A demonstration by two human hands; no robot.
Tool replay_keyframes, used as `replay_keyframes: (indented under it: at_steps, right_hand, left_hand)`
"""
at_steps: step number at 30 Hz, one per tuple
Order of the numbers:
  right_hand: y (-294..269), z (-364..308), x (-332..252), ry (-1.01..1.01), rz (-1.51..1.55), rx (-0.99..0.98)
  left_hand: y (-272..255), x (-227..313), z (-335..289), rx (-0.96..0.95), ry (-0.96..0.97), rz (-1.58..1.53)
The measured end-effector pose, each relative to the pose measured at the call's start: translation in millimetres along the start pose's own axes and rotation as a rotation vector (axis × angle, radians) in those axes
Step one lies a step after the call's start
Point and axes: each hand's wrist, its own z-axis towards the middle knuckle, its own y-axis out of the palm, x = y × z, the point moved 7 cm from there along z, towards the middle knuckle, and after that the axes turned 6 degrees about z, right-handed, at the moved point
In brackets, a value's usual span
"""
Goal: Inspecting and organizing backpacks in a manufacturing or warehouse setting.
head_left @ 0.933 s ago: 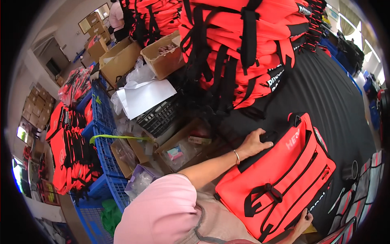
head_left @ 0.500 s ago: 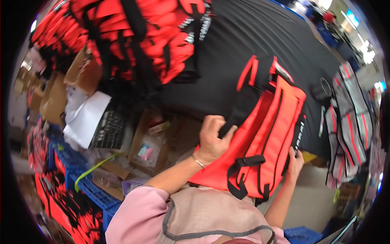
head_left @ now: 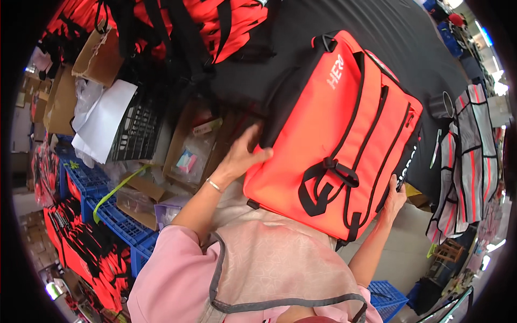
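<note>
A red-orange backpack [head_left: 293, 161] with black trim and a black side lies tilted across the table edge and toward my lap. Its padded shoulder straps [head_left: 362, 113] and black buckle webbing [head_left: 328, 177] face up. My left hand [head_left: 241, 157] is at the bag's left edge, thumb stretched onto the red panel and fingers apart from it beside the black side. At the lower right edge, my right hand [head_left: 394, 200] grips the backpack, with some fingertips hidden against its dark side.
A black-covered table [head_left: 301, 48] carries a pile of red bags [head_left: 215, 27] at far left. Left are an open carton [head_left: 177, 156], white paper [head_left: 107, 118] and blue crates [head_left: 116, 215]. A metal cup [head_left: 441, 105] and grey striped pieces [head_left: 468, 161] are on the right.
The backpack has turned and opened out flat, so its broad red panel now shows. My left hand has let go of the black edge and moved left and slightly up. My right hand keeps its hold.
</note>
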Motion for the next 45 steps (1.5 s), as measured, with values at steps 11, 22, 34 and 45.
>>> replay_keyframes:
  at_steps: [11, 22, 34, 45]
  right_hand:
    - [10, -2, 9, 0.101, 0.166, -0.100]
    - [-10, 7, -38, 0.083, -0.040, 0.141]
    - [-42, -6, -45, 0.112, 0.528, -0.116]
    - [-254, -54, -178, -0.642, 0.664, 0.379]
  left_hand:
    - [9, 12, -37, 0.081, -0.041, 0.034]
    - [-28, 117, 26, 0.325, 0.339, 0.405]
    - [64, 136, 135, -0.092, 0.201, 0.415]
    - [169, 305, 79, -0.087, 0.907, -0.107]
